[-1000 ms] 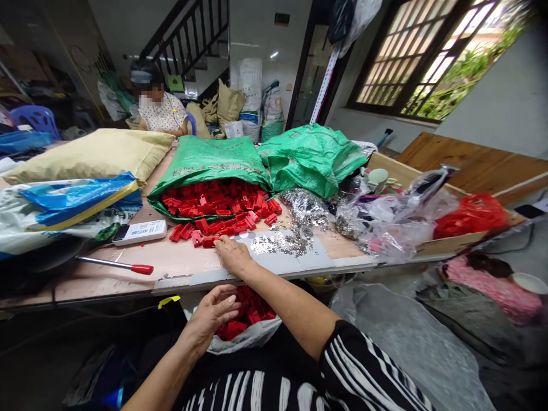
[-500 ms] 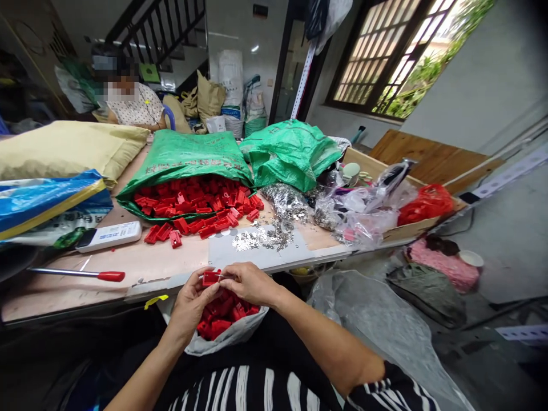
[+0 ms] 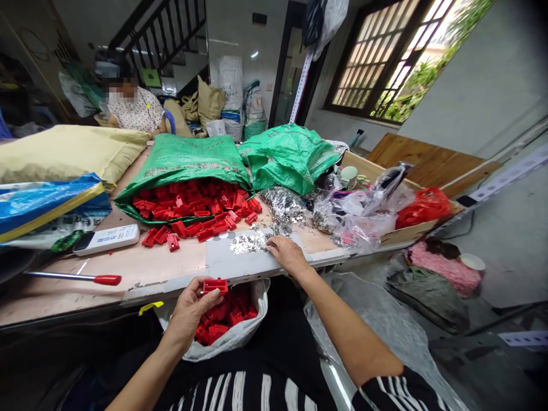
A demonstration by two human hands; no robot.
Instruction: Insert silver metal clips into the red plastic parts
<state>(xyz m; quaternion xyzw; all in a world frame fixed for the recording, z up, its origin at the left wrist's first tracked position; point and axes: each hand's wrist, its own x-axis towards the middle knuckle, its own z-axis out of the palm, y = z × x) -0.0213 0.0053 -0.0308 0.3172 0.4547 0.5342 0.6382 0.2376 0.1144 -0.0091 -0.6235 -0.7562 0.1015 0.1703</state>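
Note:
My left hand grips a red plastic housing between thumb and fingers, above a white sack filled with red plastic pieces. On the table, my right hand reaches the right edge of a pile of small shiny metal pieces. Its fingertips are drawn together there; whether a piece is between them is too small to see. The metal pieces lie on a grey sheet near the table's front edge.
A green sack spills red housings across the table. Left of it are a white device and a red-handled lever. A shallow wooden box with plastic bags stands right. A person sits across the table.
My right hand has left the red housing and moved up and right to the metal pieces. My left hand still holds the housing, now turned with its hollow side more visible.

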